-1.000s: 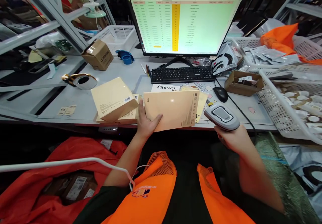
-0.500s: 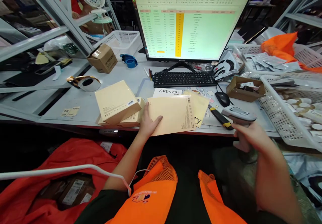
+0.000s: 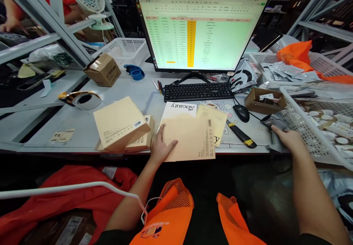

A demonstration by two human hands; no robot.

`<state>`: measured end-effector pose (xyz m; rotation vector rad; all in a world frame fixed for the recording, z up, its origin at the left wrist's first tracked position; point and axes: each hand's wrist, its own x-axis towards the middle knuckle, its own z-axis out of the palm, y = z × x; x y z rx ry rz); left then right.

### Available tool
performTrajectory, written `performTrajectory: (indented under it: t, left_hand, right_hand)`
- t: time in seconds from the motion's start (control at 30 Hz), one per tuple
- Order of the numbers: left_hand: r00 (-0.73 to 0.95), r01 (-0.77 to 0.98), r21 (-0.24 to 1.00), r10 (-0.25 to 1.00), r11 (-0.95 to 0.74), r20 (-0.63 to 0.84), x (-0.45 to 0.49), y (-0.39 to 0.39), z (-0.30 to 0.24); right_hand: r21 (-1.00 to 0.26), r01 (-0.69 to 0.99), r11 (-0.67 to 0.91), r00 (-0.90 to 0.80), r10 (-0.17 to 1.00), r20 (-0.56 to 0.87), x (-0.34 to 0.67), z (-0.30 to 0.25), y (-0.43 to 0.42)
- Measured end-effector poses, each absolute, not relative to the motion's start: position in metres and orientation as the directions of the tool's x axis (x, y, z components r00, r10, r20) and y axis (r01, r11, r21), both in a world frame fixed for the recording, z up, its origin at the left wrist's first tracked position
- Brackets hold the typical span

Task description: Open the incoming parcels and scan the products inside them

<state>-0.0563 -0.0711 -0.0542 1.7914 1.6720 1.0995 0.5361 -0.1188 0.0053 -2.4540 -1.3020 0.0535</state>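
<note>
My left hand [image 3: 160,148] grips the left edge of a flat cream box [image 3: 193,139] with a barcode, thumb on top, at the desk's front edge. The box lies over a white sheet printed "beauty" [image 3: 182,107] and another cream pack [image 3: 219,119]. My right hand [image 3: 287,139] reaches to the right side of the desk and is closed round the handle of a grey barcode scanner [image 3: 270,121], which rests on the desk beside a white basket [image 3: 303,127]. Two stacked cream boxes [image 3: 121,127] sit just left of my left hand.
A black-and-yellow utility knife [image 3: 242,136], a mouse [image 3: 241,112], a keyboard [image 3: 198,90] and a monitor [image 3: 198,28] are ahead. A small open carton [image 3: 264,102], a tape roll [image 3: 82,100] and a brown box [image 3: 103,70] stand on the desk. Orange bags lie below.
My right hand has swung the scanner away from the flat box and lowered it onto the desk at the right. My left hand has laid the flat box down flat.
</note>
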Motion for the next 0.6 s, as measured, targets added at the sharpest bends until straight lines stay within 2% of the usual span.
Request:
performTrajectory:
  t: [0.03, 0.1, 0.17, 0.23, 0.33, 0.4, 0.43, 0.5, 0.6]
  left_hand:
    - [-0.029, 0.557, 0.816, 0.977, -0.158, 0.209, -0.057, -0.073, -0.056]
    - [0.048, 0.411, 0.897, 0.987, -0.162, 0.157, -0.058, -0.079, -0.058]
    - [0.124, 0.288, 0.939, 0.980, -0.188, 0.158, -0.059, -0.088, -0.056]
    - [0.224, 0.273, 0.922, 0.950, -0.275, 0.217, -0.061, -0.099, -0.047]
    - [0.481, 0.293, 0.812, 0.812, -0.504, 0.331, -0.066, -0.115, -0.028]
    - [0.617, 0.274, 0.726, 0.694, -0.631, 0.370, -0.071, -0.126, -0.016]
    - [0.656, 0.280, 0.688, 0.656, -0.670, 0.373, -0.074, -0.131, -0.012]
    - [0.704, 0.321, 0.616, 0.616, -0.720, 0.353, -0.080, -0.142, -0.006]
    - [0.728, 0.402, 0.555, 0.622, -0.728, 0.289, -0.095, -0.159, -0.004]
  right_hand:
    - [-0.305, 0.745, -0.593, 0.641, 0.763, 0.083, 0.535, 0.006, -0.122]
    - [-0.264, 0.682, -0.682, 0.723, 0.682, 0.109, 0.522, 0.011, -0.127]
    - [-0.298, 0.712, -0.635, 0.700, 0.674, 0.235, 0.494, 0.021, -0.128]
    - [-0.371, 0.796, -0.478, 0.592, 0.743, 0.312, 0.451, 0.031, -0.122]
    - [-0.442, 0.885, -0.144, 0.273, 0.930, 0.244, 0.367, 0.040, -0.100]
    - [-0.440, 0.885, 0.150, -0.090, 0.984, 0.154, 0.306, 0.040, -0.082]
    - [-0.420, 0.865, 0.276, -0.249, 0.961, 0.118, 0.277, 0.038, -0.074]
    - [-0.343, 0.821, 0.457, -0.458, 0.885, 0.083, 0.226, 0.032, -0.060]
    - [-0.221, 0.799, 0.560, -0.581, 0.813, -0.041, 0.177, 0.018, -0.051]
